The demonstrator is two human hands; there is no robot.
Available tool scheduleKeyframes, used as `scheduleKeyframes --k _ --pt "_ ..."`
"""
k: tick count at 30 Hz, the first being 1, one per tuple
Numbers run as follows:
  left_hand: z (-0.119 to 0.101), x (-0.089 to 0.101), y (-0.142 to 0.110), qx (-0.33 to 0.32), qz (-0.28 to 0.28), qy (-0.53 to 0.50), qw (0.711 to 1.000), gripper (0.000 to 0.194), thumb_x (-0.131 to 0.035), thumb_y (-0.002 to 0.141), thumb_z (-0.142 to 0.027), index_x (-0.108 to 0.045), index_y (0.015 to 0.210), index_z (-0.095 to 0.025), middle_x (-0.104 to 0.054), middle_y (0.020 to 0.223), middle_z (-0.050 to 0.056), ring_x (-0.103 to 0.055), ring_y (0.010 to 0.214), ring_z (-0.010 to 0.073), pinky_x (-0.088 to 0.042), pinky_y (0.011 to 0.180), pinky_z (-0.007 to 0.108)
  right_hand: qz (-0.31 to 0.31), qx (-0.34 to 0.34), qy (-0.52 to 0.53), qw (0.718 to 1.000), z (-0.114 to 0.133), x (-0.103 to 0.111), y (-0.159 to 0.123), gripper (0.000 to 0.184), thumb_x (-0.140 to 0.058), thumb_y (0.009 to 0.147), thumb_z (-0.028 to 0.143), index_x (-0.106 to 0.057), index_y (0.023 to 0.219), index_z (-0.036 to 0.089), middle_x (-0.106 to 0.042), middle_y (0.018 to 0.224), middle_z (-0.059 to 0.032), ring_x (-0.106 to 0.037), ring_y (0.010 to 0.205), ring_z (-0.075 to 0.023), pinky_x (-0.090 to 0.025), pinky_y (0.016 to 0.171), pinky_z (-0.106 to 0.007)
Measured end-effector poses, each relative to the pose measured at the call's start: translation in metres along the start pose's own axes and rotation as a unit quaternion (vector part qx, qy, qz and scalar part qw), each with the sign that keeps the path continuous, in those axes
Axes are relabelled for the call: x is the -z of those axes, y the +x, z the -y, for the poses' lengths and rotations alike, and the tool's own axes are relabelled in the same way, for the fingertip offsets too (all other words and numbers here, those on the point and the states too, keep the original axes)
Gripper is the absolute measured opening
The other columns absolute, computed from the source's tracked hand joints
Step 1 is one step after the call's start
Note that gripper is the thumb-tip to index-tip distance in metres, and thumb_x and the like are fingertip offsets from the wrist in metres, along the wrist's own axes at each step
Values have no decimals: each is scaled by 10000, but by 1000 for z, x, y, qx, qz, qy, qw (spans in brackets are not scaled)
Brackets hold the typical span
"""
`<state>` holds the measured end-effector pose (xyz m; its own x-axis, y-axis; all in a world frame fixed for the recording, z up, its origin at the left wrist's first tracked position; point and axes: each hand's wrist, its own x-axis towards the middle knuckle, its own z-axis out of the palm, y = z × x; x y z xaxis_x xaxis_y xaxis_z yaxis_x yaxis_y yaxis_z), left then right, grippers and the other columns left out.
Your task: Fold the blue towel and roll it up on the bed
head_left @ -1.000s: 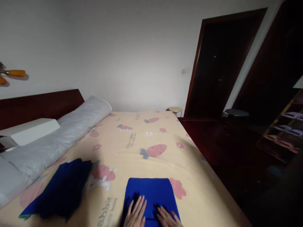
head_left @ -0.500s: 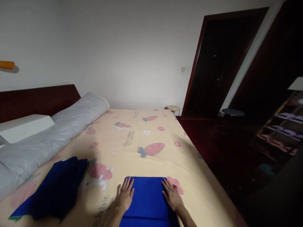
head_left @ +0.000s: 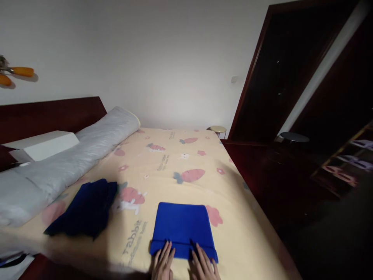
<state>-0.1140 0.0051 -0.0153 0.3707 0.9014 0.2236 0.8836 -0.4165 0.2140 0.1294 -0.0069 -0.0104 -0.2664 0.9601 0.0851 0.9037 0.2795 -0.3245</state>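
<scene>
Pale yellow and printed with carrots, the bedsheet (head_left: 151, 233) spreads below a dark headboard (head_left: 61, 114) and a long grey cushion (head_left: 99, 142). Near its closest edge lies a folded blue cloth (head_left: 183, 223), flat. Left hand (head_left: 163, 262) and right hand (head_left: 204, 264) are apart, fingers outstretched over the cloth's near strip. Well to the left sits a rumpled dark-blue heap (head_left: 87, 208).
</scene>
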Motion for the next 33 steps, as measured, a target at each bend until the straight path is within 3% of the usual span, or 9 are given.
scheduleKeyframes --k 2,5,10,17,24,27,29,33 --pt "-11 15 -4 31 7 -9 999 906 -377 675 21 -235 1495 -336 -342 1554 -26 -353 1424 181 -383 1135 413 20 38 0 999 -10 23 -7 514 -317 953 511 -344 1453 396 -391 1509 -4 -452 1353 -301 -407 1075 -502" --pt "-15 46 7 44 41 -9 998 815 -366 702 28 -391 1440 -317 -424 1526 -20 -388 1403 161 -352 1150 424 52 80 -6 995 -19 53 -10 515 -281 970 416 -298 1481 355 -365 1536 -14 -423 1376 -267 -352 1108 -487" --pt "5 77 17 81 54 36 995 605 -376 804 -26 -544 1334 -265 -589 1391 45 -477 1319 208 -323 1145 449 82 48 -55 994 -18 71 1 594 -319 892 179 -331 1481 251 -344 1555 -55 -383 1398 -250 -272 1150 -504" --pt "13 75 13 102 54 63 991 608 -297 828 4 -553 1324 -236 -638 1309 62 -519 1257 218 -325 1123 446 58 -11 -90 994 -20 72 10 600 -328 821 68 -502 1380 200 -495 1461 -112 -456 1344 -280 -319 1107 -564" --pt "16 83 35 111 68 70 989 537 -272 858 -20 -631 1196 -234 -682 1203 61 -540 1217 215 -302 1122 453 14 -15 -76 997 -9 76 21 429 -381 875 160 -605 1240 180 -638 1276 -134 -536 1220 -280 -269 1118 -515" --pt "19 92 34 110 82 63 988 429 -354 865 -82 -652 1125 -247 -692 1163 40 -539 1212 204 -255 1147 446 -3 -15 -61 998 -6 80 26 348 -415 875 211 -642 1137 178 -670 1150 -123 -554 1145 -280 -248 1103 -505" --pt "21 96 30 117 92 57 987 395 -396 856 -111 -648 1129 -246 -687 1190 35 -510 1255 202 -218 1166 439 -7 -16 -51 999 -6 82 27 311 -426 859 205 -666 1057 191 -677 1102 -104 -547 1133 -275 -262 1076 -481" --pt "23 94 25 163 105 50 980 480 -299 865 -71 -657 1154 -207 -703 1199 78 -511 1277 222 -237 1153 472 -3 -42 -42 998 -11 80 27 371 -356 855 138 -692 1000 196 -703 1050 -96 -565 1094 -267 -341 977 -440"
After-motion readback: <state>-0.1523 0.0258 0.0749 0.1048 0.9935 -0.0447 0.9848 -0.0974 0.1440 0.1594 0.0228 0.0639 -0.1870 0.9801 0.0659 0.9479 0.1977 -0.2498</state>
